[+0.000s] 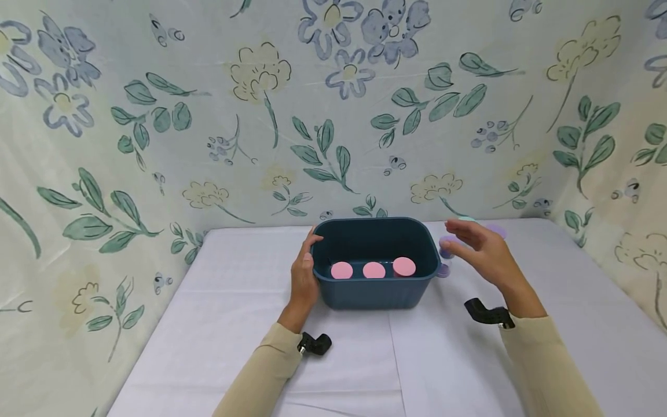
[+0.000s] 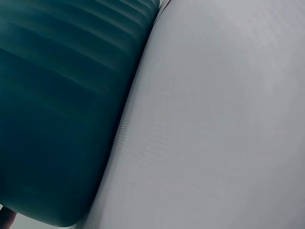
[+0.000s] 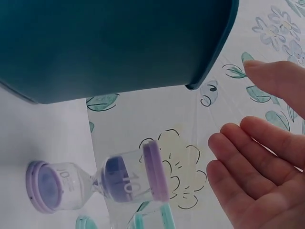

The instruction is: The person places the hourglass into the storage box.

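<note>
Head view: three pink timers (image 1: 373, 269) already sit in the teal bin (image 1: 375, 289); left hand (image 1: 304, 278) grips its 9 o'clock rim, right hand (image 1: 482, 252) hovers spread, empty, over purple sand timers (image 3: 100, 179) lying outside at 3 o'clock on the bench (image 1: 250, 324).

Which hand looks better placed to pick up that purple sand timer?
The right hand: it hovers open beside the purple sand timer, while the left hand grips the blue bin.

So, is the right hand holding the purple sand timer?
No. The right hand is open beside the purple sand timer, with a clear gap between them.
</note>
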Demonstrator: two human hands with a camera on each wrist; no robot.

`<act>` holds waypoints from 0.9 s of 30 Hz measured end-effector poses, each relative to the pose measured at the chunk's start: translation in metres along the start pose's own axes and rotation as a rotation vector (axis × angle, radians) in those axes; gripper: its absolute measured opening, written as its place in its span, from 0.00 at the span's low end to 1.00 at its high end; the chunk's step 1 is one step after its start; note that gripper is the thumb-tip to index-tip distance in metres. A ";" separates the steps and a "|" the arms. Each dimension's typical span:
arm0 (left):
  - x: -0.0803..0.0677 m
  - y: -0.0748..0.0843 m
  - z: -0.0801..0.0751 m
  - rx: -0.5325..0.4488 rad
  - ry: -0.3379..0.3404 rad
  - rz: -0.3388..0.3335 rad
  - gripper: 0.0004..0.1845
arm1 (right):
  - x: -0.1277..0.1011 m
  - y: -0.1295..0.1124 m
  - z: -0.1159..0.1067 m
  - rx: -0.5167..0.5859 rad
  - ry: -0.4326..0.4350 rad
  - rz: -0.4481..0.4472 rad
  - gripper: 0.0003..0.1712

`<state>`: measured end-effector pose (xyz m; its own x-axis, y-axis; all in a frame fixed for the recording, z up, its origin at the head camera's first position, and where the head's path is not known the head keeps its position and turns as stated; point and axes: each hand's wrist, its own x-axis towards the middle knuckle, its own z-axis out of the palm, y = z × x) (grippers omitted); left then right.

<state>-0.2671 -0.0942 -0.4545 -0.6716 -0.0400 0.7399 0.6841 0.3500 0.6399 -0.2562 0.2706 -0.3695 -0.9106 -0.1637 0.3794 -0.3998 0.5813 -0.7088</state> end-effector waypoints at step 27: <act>0.005 0.034 -0.009 -0.024 -0.033 -0.009 0.22 | 0.001 0.025 0.000 -0.044 0.006 0.073 0.38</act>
<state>-0.2443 -0.0912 -0.4275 -0.6864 -0.0117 0.7272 0.6846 0.3270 0.6515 -0.2667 0.2849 -0.3866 -0.9366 -0.1146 0.3310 -0.3268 0.6261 -0.7079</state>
